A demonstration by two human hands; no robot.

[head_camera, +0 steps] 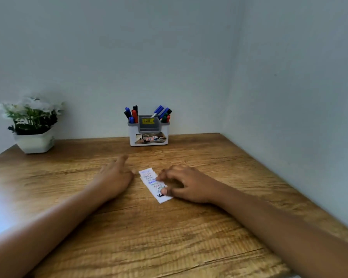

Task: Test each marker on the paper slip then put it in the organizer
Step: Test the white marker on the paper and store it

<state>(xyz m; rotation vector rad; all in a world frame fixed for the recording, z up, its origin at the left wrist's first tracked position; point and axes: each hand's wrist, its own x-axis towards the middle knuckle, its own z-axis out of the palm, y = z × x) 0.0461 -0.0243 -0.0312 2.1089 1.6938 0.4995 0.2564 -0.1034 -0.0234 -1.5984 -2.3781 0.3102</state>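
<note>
A white paper slip [151, 178] with several coloured scribbled lines lies on the wooden table [169, 237] in the middle. My right hand [186, 182] rests on its right edge, with curled fingertips and thumb touching the paper. My left hand [115, 175] lies flat on the table just left of the slip, fingers straight, holding nothing. A white and grey organizer [149, 132] stands at the back against the wall. Several markers [134, 115] stand in its left pocket and several more markers [163, 114] in its right pocket. No marker is in either hand.
A white pot of white flowers [33, 127] stands at the table's back left. Walls close the back and the right side. Bright glare falls on the table's left edge.
</note>
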